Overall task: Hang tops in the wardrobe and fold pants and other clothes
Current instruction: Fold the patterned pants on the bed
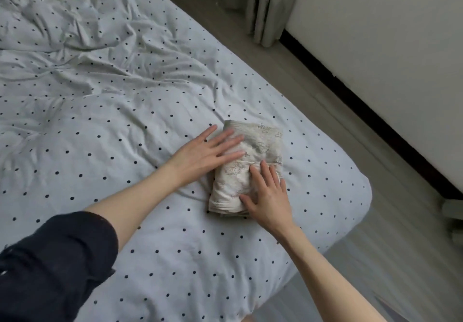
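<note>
Both grips flat, fingers straight: left hand [203,155] pressed on folded garment's [253,157] left side, right hand [269,197] on near end. Garment laid near bed's [155,246] right corner, long axis running away from person; nothing grasped.

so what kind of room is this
Most likely a bedroom: a bed with a polka-dot sheet, grey curtains by the wall, and a folded garment under both hands.

garment [253,168]: beige, faint printed pattern
state: folded into a small flat rectangle
place: on the bed [150,126], near its corner
</note>
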